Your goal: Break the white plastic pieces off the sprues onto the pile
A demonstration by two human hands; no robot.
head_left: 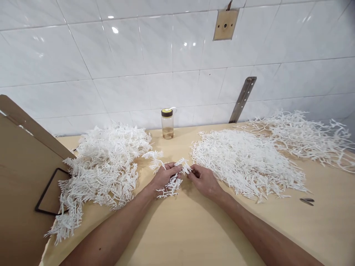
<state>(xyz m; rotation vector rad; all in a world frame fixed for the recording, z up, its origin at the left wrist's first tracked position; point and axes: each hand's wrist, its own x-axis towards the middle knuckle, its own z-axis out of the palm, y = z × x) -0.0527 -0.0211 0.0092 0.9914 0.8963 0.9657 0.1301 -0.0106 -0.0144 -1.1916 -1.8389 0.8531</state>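
Near the middle of the table, my left hand [165, 176] is closed around a white branched plastic sprig [174, 183]; parts of it stick out above the thumb and hang below the fingers. Opposite it, my right hand [203, 180] has thumb and fingers pinched at the sprig's right tip; whether a small piece sits between them is too small to tell. A big heap of similar white sprigs [108, 166] lies to the left. Right of my right hand spreads a flatter pile of white pieces [246, 160].
A clear bottle [167, 125] with a dark lid stands by the tiled wall. Long white strands [307, 136] lie at the back right, and small metal snips [307, 201] at the right. A brown board [24, 177] rises at the left. A metal bracket [243, 99] leans on the wall.
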